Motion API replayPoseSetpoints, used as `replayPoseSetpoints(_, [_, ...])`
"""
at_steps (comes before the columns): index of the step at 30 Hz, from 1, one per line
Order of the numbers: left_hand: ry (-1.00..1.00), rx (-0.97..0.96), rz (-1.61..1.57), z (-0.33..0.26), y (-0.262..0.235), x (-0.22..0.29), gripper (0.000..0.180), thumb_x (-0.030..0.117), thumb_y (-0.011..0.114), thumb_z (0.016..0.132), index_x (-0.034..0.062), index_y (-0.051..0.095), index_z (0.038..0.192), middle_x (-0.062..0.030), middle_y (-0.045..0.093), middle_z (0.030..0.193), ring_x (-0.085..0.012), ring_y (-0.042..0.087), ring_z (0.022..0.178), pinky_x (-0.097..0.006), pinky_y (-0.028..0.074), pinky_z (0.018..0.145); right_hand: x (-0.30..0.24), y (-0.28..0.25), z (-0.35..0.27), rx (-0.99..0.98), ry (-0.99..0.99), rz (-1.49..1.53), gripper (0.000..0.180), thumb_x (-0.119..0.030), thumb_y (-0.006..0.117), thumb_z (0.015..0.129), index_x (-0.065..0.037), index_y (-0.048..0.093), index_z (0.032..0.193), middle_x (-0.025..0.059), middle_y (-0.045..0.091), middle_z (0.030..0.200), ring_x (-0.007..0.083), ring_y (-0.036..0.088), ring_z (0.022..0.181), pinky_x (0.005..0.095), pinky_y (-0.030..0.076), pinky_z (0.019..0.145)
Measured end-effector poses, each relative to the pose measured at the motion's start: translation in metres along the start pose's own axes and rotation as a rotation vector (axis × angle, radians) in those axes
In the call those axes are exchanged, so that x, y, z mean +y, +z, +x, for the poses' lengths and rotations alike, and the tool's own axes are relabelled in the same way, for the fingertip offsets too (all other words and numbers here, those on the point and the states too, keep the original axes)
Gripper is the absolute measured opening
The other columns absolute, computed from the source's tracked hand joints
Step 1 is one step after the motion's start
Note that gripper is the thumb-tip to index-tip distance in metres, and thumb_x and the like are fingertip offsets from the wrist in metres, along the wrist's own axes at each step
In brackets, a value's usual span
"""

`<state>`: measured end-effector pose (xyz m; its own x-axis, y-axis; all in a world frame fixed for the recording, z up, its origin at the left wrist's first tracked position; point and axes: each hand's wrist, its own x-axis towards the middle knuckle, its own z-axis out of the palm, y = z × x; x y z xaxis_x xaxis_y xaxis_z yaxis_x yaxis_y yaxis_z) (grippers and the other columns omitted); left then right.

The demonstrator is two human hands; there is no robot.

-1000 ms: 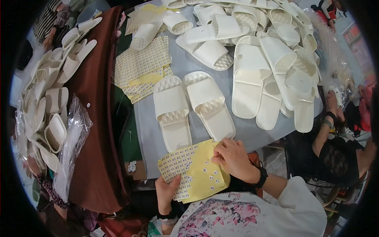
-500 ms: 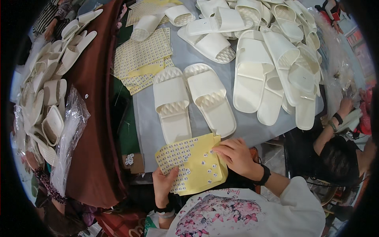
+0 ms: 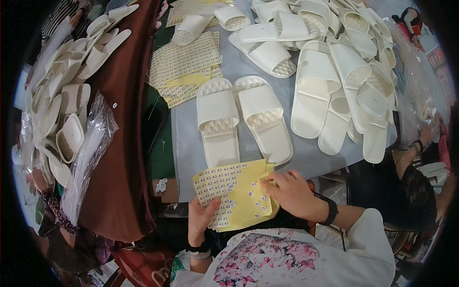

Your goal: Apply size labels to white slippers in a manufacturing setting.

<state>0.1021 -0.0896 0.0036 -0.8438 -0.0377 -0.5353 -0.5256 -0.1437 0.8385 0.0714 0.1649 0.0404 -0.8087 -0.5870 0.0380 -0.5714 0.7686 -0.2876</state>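
Several stickers [image 3: 233, 204]: round, printed with dark numerals
Yellow sheet [image 3: 241, 191]: just nearer than the white slippers [image 3: 217, 115]
Left hand [image 3: 202, 217]: grasping its left side
Right hand [image 3: 295, 196]: at its right edge; cannot tell if pinching

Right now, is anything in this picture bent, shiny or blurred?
Head view: black corners, and the long brown cloth bows at its edge; head view again: crinkled clear plastic glints; same head view: the yellow paper sticker sheet looks fairly sharp.

A half-bare yellow sticker sheet [image 3: 239, 194] slants between the left hand [image 3: 202, 214] and right hand [image 3: 292, 195].
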Motion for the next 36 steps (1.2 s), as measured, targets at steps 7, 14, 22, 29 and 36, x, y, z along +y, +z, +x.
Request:
replayPoseSetpoints(7, [-0.006,-0.007,0.016,0.003,0.002,-0.002,0.021,0.002,0.061,0.081,-0.0054,0.057,0.100,-0.0094,0.066,0.089,-0.0097,0.061,0.070,-0.023,0.050,0.061,-0.014,0.011,0.034,0.238,0.014,0.328,0.013,-0.013,0.063,0.074,-0.013,0.061,0.086,-0.0009,0.054,0.084,0.0167,0.056,0.078,0.0308,0.041,0.071])
replayPoseSetpoints(14, [-0.036,-0.056,0.006,0.002,0.001,0.003,0.022,0.004,0.062,0.081,-0.0053,0.057,0.100,-0.0090,0.066,0.088,-0.0095,0.061,0.071,-0.023,0.050,0.061,-0.014,0.031,0.050,0.189,-0.053,0.313,0.014,-0.011,0.062,0.072,-0.012,0.059,0.086,-0.0001,0.054,0.085,0.0179,0.056,0.080,0.0312,0.042,0.072])
replayPoseSetpoints(22, [-0.039,-0.036,-0.007,0.006,0.003,0.003,0.019,0.008,0.064,0.082,-0.0036,0.059,0.097,-0.0071,0.066,0.085,-0.0078,0.060,0.069,-0.021,0.049,0.059,-0.015,0.034,0.053,0.185,-0.055,0.246,0.012,-0.013,0.060,0.072,-0.012,0.059,0.083,-0.0001,0.053,0.082,0.0177,0.054,0.078,0.0307,0.040,0.070])
replayPoseSetpoints(29, [-0.031,-0.009,-0.001,0.006,0.004,0.003,0.018,0.007,0.063,0.082,-0.0034,0.059,0.096,-0.0063,0.066,0.084,-0.0072,0.060,0.068,-0.021,0.049,0.060,-0.015,0.032,0.056,0.151,-0.010,0.362,0.009,-0.012,0.059,0.075,-0.012,0.057,0.084,0.0011,0.052,0.083,0.0197,0.053,0.080,0.0331,0.039,0.073])
replayPoseSetpoints(36, [-0.021,-0.024,-0.012,0.006,0.004,0.003,0.018,0.005,0.062,0.082,-0.0036,0.060,0.097,-0.0064,0.066,0.086,-0.0069,0.059,0.069,-0.021,0.049,0.061,-0.015,0.031,0.057,0.142,0.022,0.381,0.009,-0.014,0.061,0.077,-0.012,0.058,0.085,0.0011,0.053,0.084,0.0208,0.054,0.080,0.0346,0.038,0.073])
